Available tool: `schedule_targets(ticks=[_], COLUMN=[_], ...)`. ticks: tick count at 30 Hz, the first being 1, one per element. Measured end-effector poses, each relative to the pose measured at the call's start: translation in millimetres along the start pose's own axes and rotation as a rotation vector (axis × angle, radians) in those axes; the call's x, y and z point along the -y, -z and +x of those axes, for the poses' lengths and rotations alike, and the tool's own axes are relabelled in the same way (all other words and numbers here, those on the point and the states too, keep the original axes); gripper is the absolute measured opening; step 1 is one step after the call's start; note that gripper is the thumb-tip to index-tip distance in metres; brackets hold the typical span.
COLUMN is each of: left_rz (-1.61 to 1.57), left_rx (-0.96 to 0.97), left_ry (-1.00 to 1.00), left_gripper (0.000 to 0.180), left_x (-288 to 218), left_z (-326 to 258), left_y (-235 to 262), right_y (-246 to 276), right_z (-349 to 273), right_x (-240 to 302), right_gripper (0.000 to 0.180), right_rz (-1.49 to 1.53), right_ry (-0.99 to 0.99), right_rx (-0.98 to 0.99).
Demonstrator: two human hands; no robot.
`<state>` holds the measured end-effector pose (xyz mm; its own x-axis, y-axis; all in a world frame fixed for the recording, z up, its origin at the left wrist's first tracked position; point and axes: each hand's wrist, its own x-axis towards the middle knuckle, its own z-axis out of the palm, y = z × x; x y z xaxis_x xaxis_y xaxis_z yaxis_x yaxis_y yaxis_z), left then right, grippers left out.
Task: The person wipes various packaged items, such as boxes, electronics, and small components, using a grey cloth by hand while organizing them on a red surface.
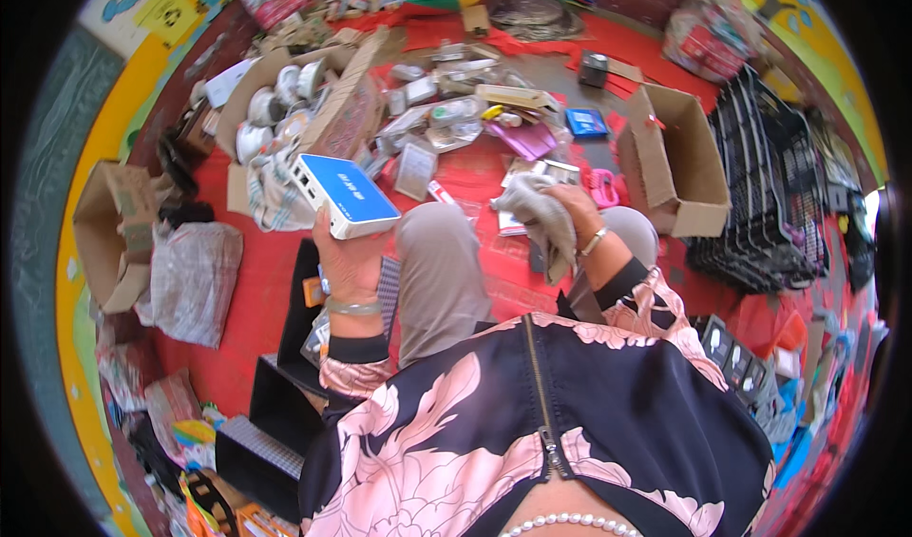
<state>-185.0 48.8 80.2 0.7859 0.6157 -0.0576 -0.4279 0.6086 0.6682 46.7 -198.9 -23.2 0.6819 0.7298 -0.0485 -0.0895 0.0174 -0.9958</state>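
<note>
My left hand (pixel 350 266) is closed on the near edge of a set-top box (pixel 350 193), white with a blue top and ports along one narrow side. It is held up at a tilt, left of my left knee. My right hand (pixel 578 214) grips a crumpled grey cloth (pixel 537 212) above my right knee, the cloth's loose end hanging down. The set-top box and the cloth are apart. A pink coiled item (pixel 603 188) lies just beyond my right hand, near a small blue box (pixel 587 123).
An open carton (pixel 328 109) with several white round items stands at the far left, beside a heap of packaged small goods (pixel 456 109). To the right are an open cardboard box (pixel 673 162) and black plastic crates (pixel 760 176). A checked bag (pixel 195 276) sits left on red sheeting (pixel 261 318).
</note>
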Motion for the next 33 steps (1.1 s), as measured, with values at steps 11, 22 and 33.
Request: schedule_targets(ticks=[11, 22, 33], left_rz=[1.047, 1.539, 0.807], left_rx=[0.357, 0.574, 0.222], left_ry=[-0.244, -0.564, -0.106], left_gripper=[0.095, 0.113, 0.015], left_x=[87, 156, 188], left_z=[37, 84, 118], left_y=[-52, -69, -57], right_y=[-13, 8, 76], right_z=[8, 2, 4], right_x=[30, 82, 48], right_gripper=[0.050, 0.041, 0.033], right_rz=[-0.230, -0.116, -0.806], right_ry=[0.041, -0.209, 0.007], right_rx=[0.102, -0.096, -0.492])
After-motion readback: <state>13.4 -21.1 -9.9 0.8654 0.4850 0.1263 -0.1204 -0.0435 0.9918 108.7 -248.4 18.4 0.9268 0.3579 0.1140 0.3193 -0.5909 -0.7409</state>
